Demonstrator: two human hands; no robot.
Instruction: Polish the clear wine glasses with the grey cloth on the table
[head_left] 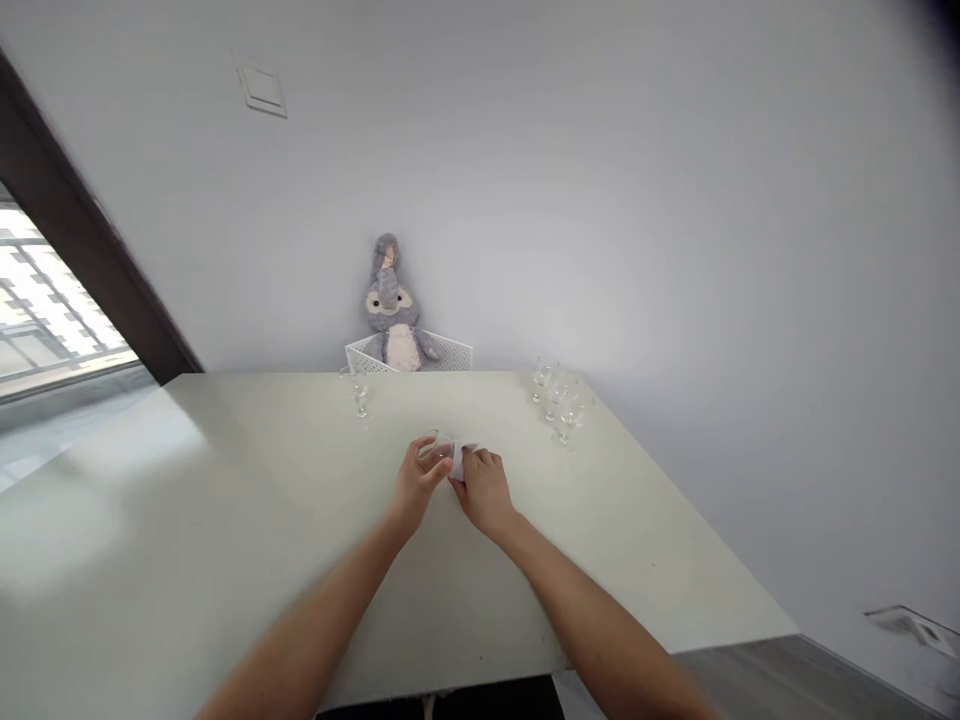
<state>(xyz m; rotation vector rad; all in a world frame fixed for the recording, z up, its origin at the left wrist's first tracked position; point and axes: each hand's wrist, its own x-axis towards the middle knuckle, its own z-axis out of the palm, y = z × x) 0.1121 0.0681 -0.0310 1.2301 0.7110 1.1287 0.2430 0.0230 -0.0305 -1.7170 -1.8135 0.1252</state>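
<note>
Over the middle of the table, my left hand is closed around a clear drinking glass, which lies tipped on its side with one end toward the right. My right hand pinches a white cloth against the glass's right end. Part of that end is hidden by the cloth and fingers, so I cannot tell whether it has a stem. Both hands are close together, with the glass and cloth between them.
On the pale table, a stemmed glass stands at the back left. Several more stemmed glasses stand at the back right. A grey plush toy sits in a white basket beyond the far edge, against the wall.
</note>
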